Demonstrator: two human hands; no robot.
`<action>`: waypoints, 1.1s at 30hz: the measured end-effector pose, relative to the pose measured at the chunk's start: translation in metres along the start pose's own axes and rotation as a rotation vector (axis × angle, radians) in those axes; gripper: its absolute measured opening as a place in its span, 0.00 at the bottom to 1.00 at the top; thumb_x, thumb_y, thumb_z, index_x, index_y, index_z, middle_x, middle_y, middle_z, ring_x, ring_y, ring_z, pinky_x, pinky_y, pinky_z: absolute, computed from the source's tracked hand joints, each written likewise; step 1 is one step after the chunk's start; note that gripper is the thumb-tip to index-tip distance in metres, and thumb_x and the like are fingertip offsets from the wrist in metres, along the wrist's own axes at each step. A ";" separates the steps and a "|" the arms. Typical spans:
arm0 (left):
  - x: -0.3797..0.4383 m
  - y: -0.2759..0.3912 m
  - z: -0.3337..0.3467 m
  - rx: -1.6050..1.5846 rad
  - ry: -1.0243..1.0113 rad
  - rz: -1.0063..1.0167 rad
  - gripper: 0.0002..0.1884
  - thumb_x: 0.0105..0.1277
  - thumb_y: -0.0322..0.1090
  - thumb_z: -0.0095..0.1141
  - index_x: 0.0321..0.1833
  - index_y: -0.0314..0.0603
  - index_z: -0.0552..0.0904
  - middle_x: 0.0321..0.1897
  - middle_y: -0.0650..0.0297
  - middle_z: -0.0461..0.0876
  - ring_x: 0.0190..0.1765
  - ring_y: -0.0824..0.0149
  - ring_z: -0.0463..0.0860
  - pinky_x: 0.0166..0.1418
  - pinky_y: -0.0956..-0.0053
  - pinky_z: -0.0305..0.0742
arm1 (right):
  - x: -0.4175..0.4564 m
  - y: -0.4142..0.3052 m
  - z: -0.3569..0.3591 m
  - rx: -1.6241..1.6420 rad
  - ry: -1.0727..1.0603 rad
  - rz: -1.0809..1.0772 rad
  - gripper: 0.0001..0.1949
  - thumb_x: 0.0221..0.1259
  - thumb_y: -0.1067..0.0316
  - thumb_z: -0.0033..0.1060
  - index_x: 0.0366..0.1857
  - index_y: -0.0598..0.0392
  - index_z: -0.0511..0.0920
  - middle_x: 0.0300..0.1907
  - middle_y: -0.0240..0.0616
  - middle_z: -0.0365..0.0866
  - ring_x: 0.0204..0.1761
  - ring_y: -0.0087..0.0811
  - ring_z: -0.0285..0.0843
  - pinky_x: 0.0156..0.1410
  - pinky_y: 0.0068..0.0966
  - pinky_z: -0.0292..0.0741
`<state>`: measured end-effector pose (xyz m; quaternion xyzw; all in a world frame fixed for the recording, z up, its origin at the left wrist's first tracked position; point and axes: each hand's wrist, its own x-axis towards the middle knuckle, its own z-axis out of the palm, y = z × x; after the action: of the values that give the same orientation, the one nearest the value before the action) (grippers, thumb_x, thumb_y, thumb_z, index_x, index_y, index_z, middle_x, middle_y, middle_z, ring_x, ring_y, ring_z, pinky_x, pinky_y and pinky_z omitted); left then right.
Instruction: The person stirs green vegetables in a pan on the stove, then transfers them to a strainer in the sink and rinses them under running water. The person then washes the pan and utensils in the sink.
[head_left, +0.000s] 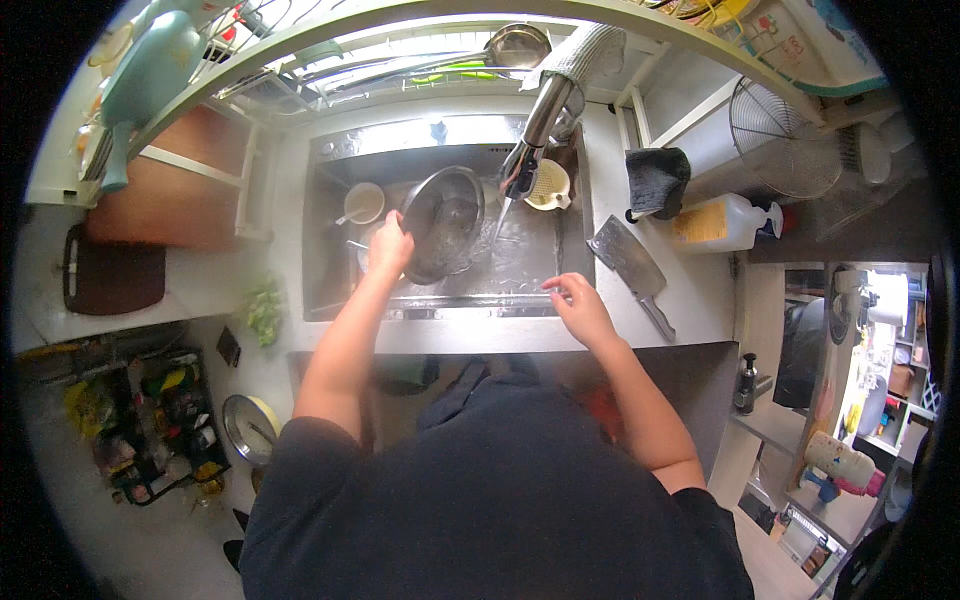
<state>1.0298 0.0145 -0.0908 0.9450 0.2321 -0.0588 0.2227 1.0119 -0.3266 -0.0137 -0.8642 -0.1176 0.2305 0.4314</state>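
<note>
My left hand grips the left rim of a metal bowl, which is tilted on its side inside the steel sink. Over the sink's front right edge is my right hand, its fingers slightly curled and apart, holding nothing that I can see. A thin stream of water falls from the pull-out faucet to the right of the bowl. Left of the bowl stands a pale cup with a handle or spoon in it. A cream strainer basket sits in the back right corner of the sink.
A cleaver lies on the counter right of the sink, near a dark cloth and a spray bottle. Green leaves lie on the left counter. A rack rail crosses overhead, with a ladle behind the sink.
</note>
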 end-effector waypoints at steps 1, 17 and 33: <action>-0.010 0.013 -0.022 0.022 0.026 0.047 0.19 0.61 0.34 0.41 0.56 0.41 0.68 0.34 0.46 0.79 0.39 0.47 0.80 0.43 0.59 0.74 | 0.007 -0.001 0.001 -0.001 -0.016 -0.028 0.09 0.55 0.70 0.50 0.39 0.52 0.77 0.45 0.44 0.72 0.40 0.37 0.76 0.48 0.29 0.73; -0.034 -0.038 0.078 -1.456 -0.213 -0.655 0.19 0.59 0.35 0.49 0.51 0.31 0.70 0.44 0.52 0.77 0.43 0.57 0.80 0.48 0.63 0.78 | 0.092 0.024 0.061 0.726 -0.225 0.550 0.40 0.50 0.47 0.64 0.65 0.48 0.52 0.52 0.45 0.71 0.50 0.39 0.73 0.44 0.39 0.79; -0.021 0.093 0.084 0.089 0.357 -0.066 0.49 0.59 0.60 0.45 0.69 0.32 0.37 0.71 0.47 0.29 0.72 0.46 0.31 0.71 0.50 0.26 | 0.075 0.003 0.049 0.663 -0.268 0.432 0.23 0.59 0.54 0.51 0.50 0.64 0.67 0.43 0.47 0.76 0.39 0.38 0.79 0.41 0.33 0.81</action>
<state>1.0542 -0.1055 -0.1244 0.9412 0.2960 0.0923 0.1339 1.0522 -0.2644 -0.0635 -0.6457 0.0920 0.4514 0.6090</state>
